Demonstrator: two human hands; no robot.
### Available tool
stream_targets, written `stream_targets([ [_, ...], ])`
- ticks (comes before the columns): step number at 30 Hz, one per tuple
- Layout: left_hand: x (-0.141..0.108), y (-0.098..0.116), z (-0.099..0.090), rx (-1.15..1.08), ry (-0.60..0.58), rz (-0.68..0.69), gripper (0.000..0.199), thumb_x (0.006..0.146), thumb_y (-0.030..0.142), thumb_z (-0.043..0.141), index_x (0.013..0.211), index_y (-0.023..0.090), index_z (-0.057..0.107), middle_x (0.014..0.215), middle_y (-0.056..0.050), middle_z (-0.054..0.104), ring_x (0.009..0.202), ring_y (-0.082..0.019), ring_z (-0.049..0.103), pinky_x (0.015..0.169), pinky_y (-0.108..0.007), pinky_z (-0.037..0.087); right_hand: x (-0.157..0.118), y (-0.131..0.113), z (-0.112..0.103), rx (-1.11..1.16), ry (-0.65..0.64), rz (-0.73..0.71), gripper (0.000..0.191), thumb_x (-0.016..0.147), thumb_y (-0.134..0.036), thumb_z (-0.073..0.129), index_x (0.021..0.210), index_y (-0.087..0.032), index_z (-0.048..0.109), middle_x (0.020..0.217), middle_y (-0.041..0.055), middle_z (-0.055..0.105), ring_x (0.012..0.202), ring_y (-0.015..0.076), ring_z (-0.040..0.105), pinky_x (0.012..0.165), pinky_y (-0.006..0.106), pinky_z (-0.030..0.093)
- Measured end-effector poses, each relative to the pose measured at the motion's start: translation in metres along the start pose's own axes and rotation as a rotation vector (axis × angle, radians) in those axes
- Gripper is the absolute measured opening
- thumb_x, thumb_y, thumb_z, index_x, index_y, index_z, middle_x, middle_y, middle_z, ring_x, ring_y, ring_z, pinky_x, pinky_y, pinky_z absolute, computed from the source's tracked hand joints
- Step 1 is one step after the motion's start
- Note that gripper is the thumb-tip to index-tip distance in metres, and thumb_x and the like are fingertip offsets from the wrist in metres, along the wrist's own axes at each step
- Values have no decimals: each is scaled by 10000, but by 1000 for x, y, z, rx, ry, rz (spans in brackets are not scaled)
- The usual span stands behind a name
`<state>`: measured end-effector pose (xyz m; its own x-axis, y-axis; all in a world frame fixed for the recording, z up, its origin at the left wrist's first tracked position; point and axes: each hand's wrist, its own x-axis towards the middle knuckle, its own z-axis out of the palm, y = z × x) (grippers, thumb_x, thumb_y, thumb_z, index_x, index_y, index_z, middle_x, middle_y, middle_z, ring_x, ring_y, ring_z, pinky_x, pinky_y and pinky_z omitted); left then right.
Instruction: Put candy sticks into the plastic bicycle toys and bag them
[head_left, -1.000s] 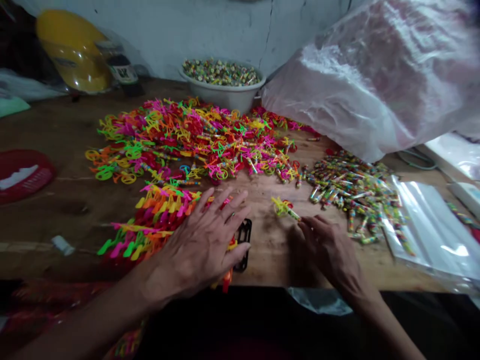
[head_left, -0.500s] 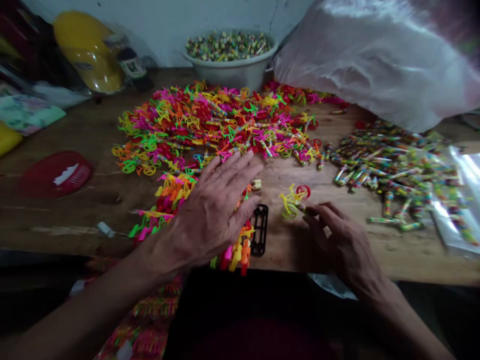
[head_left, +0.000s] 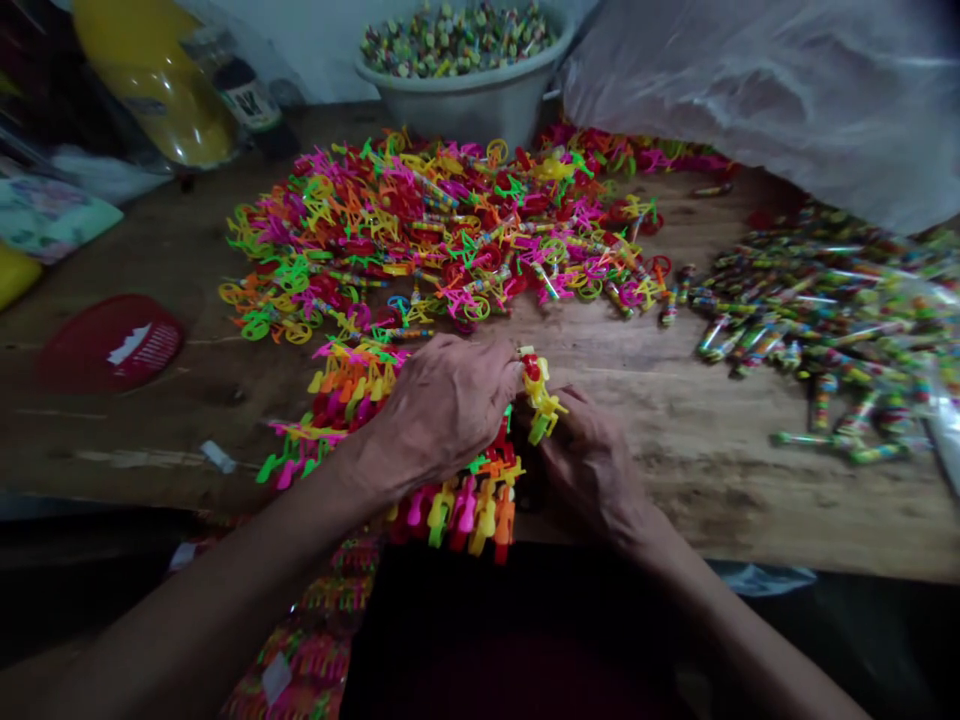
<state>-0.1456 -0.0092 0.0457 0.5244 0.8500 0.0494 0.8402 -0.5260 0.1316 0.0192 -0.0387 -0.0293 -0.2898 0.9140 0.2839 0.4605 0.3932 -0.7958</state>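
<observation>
A small yellow plastic toy bicycle (head_left: 543,404) with a red part stands upright between my hands. My right hand (head_left: 596,465) is closed on its lower end, the fingertips partly hidden behind it. My left hand (head_left: 461,400) is curled beside the toy's top, its fingers pressed together near a pale piece; what they grip is hidden. Under my left wrist and hand, rows of colourful toy bicycles (head_left: 469,510) line the table's front edge, and more rows (head_left: 352,385) lie to the left. The black rack by my right hand is mostly covered.
A heap of loose toy bicycles (head_left: 450,230) spreads behind my hands. Candy-filled tubes (head_left: 787,300) are piled at right, near a big clear plastic bag (head_left: 765,90). A grey basin (head_left: 480,100) full of tubes stands at the back. A red disc (head_left: 112,345) lies left.
My right hand has carried the toy bicycle left and turned it upright. My left hand has gone from fingers stretched out to curled beside it. The view has shifted slightly.
</observation>
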Motion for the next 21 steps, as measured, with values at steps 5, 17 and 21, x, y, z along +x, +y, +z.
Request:
stream_targets([
  [5, -2, 1, 0, 36, 35, -2, 338, 960, 247, 281, 896, 148, 598, 803, -47, 628, 745, -182, 577, 740, -334, 424, 1, 3, 7, -10, 39, 8, 143, 854, -125, 451, 806, -198, 564, 775, 29, 588, 770, 169, 537, 694, 277, 426],
  [17, -9, -11, 6, 66, 95, 134, 275, 915, 187, 296, 914, 140, 567, 849, -48, 610, 779, -178, 572, 743, -320, 430, -1, 3, 5, 1, -2, 3, 171, 833, -107, 472, 720, -202, 559, 722, 19, 579, 743, 165, 521, 684, 271, 449],
  [21, -8, -10, 4, 70, 55, 80, 267, 908, 188, 306, 861, 153, 566, 813, -44, 607, 753, -170, 569, 747, -309, 440, -5, 14, 6, 177, 91, 93, 178, 874, -176, 475, 919, -210, 643, 861, 37, 641, 838, 180, 593, 728, 295, 496],
])
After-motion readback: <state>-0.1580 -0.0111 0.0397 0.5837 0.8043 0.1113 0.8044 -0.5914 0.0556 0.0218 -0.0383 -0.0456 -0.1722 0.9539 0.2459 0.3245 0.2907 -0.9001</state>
